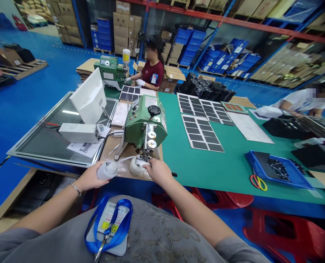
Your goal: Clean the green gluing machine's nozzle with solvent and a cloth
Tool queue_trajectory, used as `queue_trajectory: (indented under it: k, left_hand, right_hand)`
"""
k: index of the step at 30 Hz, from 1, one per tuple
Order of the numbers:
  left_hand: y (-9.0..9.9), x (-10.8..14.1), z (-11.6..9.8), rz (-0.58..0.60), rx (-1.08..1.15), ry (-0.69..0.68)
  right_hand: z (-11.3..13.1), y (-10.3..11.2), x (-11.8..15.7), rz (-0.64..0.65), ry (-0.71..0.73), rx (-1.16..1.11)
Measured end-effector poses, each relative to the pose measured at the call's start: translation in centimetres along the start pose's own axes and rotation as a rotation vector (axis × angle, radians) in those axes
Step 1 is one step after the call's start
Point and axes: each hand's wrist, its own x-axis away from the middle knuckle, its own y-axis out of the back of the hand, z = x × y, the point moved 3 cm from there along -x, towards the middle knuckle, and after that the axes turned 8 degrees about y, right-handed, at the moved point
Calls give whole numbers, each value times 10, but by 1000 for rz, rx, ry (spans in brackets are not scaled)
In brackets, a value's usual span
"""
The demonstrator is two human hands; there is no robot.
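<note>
- Bright, even light falls from overhead, with no single source in view.
- A white streak of glare lies on the glass panel (42, 137) at centre left, and a soft sheen spreads across the blue floor (22, 106) at left.
- Shadows are faint, deepest beneath the counter (220, 171) at lower centre.
- The left hand (91, 177) and right hand (159, 171) at bottom centre look sharp, with a small highlight on the plastic bottle (107, 170).
- Wide-angle distortion bows the red rack beam (233, 17) at upper right.
- The corners darken and soften, blurring the red stool (285, 233) at lower right.
- Mosaic blur hides the head of the person (151, 51) at top centre and the head of the person (320, 93) at the right edge.
</note>
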Motion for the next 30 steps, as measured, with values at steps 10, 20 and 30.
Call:
queue_trajectory:
  k: [10, 20, 30]
  left_hand:
    - [-4, 12, 7, -65, 68, 30]
    - [0, 10, 2, -8, 43, 2]
    - [11, 7, -9, 53, 15, 40]
  right_hand:
    - [5, 5, -12, 43, -37, 15]
    - [7, 3, -11, 32, -25, 27]
    - [6, 2, -6, 29, -30, 59]
